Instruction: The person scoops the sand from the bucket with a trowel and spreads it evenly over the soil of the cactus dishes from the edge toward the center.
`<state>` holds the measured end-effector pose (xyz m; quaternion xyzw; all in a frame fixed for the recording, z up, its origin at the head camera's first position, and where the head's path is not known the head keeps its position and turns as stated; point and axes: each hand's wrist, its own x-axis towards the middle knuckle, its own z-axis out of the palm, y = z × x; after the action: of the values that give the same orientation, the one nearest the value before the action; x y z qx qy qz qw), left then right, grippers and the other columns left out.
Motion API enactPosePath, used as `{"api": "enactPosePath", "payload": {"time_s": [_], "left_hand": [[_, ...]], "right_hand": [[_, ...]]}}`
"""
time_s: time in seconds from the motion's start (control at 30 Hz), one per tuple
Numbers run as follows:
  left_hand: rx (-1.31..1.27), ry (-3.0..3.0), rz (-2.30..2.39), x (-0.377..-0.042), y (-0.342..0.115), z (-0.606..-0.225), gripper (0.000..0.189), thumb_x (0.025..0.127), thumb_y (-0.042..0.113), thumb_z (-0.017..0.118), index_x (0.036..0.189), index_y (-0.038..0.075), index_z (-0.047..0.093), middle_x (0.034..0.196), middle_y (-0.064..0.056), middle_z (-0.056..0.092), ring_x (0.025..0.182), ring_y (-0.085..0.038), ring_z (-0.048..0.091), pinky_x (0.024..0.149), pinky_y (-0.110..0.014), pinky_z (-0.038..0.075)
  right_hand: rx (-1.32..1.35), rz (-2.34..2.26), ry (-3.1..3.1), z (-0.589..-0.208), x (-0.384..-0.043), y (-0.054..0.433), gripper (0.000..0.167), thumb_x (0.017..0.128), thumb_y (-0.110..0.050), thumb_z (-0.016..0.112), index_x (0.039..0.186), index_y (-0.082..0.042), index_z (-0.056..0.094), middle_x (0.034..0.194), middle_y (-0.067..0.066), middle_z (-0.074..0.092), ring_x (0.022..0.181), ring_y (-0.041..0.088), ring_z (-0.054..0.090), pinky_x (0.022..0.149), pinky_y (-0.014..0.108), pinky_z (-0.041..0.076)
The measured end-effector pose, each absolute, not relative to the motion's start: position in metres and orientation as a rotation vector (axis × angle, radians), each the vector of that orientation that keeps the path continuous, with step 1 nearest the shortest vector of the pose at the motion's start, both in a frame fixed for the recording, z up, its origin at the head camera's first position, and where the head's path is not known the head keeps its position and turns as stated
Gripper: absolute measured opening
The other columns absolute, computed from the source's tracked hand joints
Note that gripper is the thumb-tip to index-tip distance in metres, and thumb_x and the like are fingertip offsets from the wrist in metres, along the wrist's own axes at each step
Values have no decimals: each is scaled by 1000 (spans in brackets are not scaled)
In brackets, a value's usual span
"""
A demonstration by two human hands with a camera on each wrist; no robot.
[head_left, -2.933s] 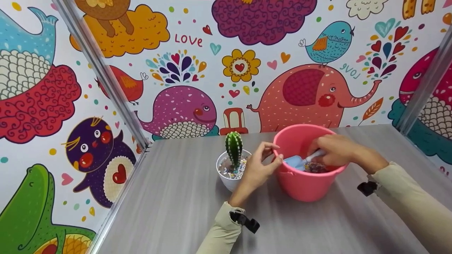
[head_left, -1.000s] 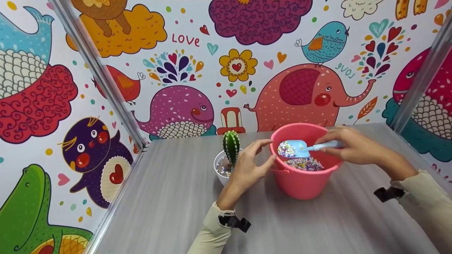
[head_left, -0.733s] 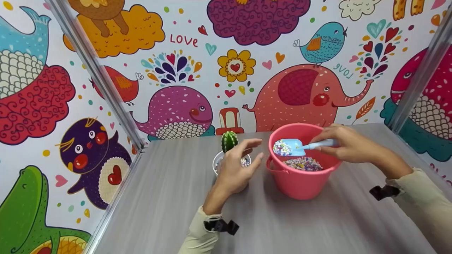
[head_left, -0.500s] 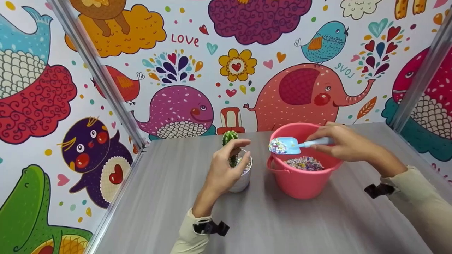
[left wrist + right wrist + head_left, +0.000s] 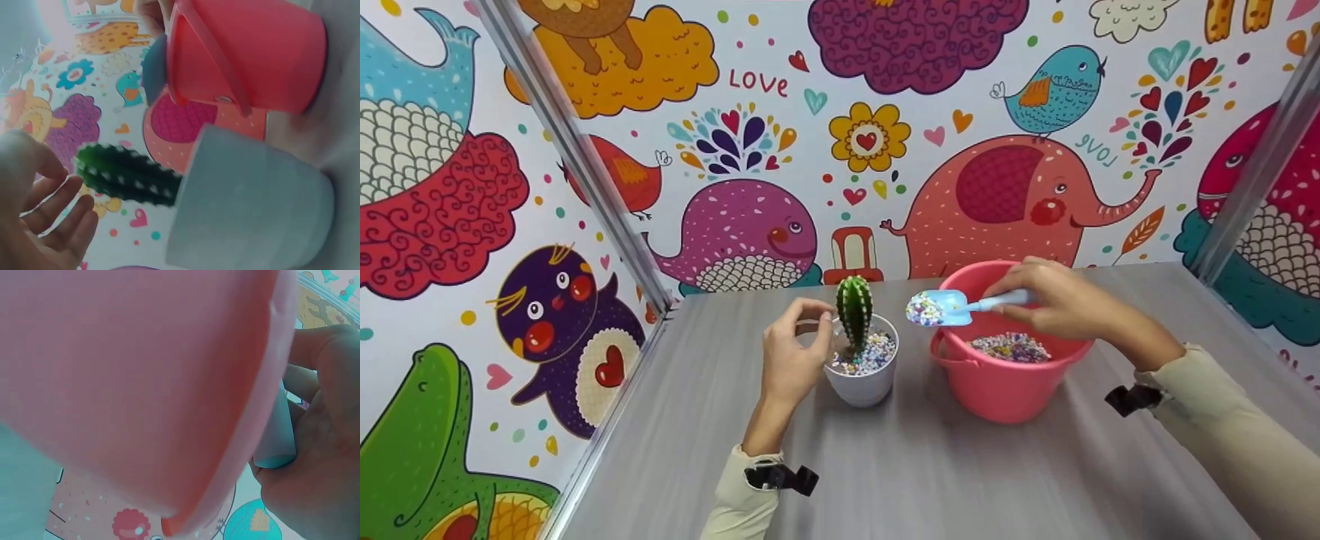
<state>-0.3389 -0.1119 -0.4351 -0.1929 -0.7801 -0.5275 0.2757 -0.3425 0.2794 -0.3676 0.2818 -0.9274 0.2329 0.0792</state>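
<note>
My right hand (image 5: 1065,304) grips the handle of a light blue scoop (image 5: 958,307). Small multicoloured pebbles (image 5: 924,309) fill its blade, which hangs past the left rim of a pink bucket (image 5: 1009,394). More pebbles (image 5: 1011,347) lie inside the bucket. To the left stands a white pot (image 5: 861,388) with a green cactus (image 5: 853,309) and pebbles around its base. My left hand (image 5: 791,360) is beside the pot's left rim, fingers loosely bent; the left wrist view shows the hand (image 5: 48,208) near the cactus tip, apart from the pot (image 5: 253,202).
Everything stands on a grey wood-grain table (image 5: 697,420). Behind it rises a wall (image 5: 780,150) printed with cartoon animals, and a metal frame post (image 5: 577,161) runs down at the left corner. The bucket's handle (image 5: 952,361) hangs at its near left side.
My right hand has lifted the loaded scoop out of the bucket and carried it left toward the pot. My left hand has left the bucket rim and moved left past the cactus.
</note>
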Motion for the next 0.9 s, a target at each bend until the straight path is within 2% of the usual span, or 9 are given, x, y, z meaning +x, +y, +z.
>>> {"api": "enactPosePath", "payload": {"time_s": [0.17, 0.27, 0.4, 0.47, 0.53, 0.67, 0.9], "left_hand": [[-471, -2186, -1348, -348, -115, -452, 14, 100, 6, 72, 113, 7, 77, 111, -9, 78, 104, -24, 75, 96, -43, 64], [-476, -2290, -1297, -350, -113, -461, 24, 102, 16, 72, 124, 6, 75, 124, -11, 74, 115, -32, 73, 103, -49, 60], [-457, -2464, -1256, -351, -108, -470, 60, 100, 46, 76, 142, 5, 66, 147, -13, 64, 137, -36, 62, 117, -56, 52], [-437, -2545, -1247, -350, -105, -473, 82, 92, 59, 80, 150, 5, 60, 157, -14, 56, 146, -35, 53, 121, -59, 47], [-424, -2606, -1238, -349, -102, -476, 99, 84, 65, 85, 157, 4, 53, 164, -14, 48, 152, -34, 46, 124, -61, 44], [-422, -2667, -1232, -348, -101, -481, 114, 77, 65, 91, 162, 3, 46, 171, -15, 40, 156, -34, 38, 126, -61, 41], [-444, -2672, -1315, -352, -108, -482, 113, 75, 61, 95, 162, 5, 48, 171, -14, 42, 158, -36, 39, 127, -62, 38]], "right_hand": [[870, 684, -2792, -365, -348, 269, 26, 94, -21, 86, 119, -23, 84, 111, -9, 80, 105, 16, 61, 85, 36, 57], [870, 662, -2801, -362, -352, 261, 26, 94, -22, 85, 120, -25, 84, 112, -9, 80, 105, 17, 61, 84, 37, 56], [835, 626, -2810, -358, -355, 250, 29, 94, -25, 85, 123, -26, 83, 115, -6, 80, 102, 18, 59, 81, 36, 54], [828, 608, -2807, -358, -357, 246, 31, 94, -24, 85, 125, -26, 83, 116, -5, 81, 102, 19, 59, 81, 36, 52], [829, 586, -2803, -359, -359, 242, 32, 95, -24, 84, 127, -26, 82, 118, -4, 81, 103, 20, 60, 81, 38, 51], [821, 581, -2815, -360, -362, 235, 30, 95, -22, 84, 124, -27, 83, 116, -4, 82, 106, 21, 61, 85, 40, 53], [830, 566, -2811, -360, -366, 226, 24, 93, -19, 84, 116, -25, 86, 107, -4, 82, 103, 20, 61, 88, 41, 50]]}}
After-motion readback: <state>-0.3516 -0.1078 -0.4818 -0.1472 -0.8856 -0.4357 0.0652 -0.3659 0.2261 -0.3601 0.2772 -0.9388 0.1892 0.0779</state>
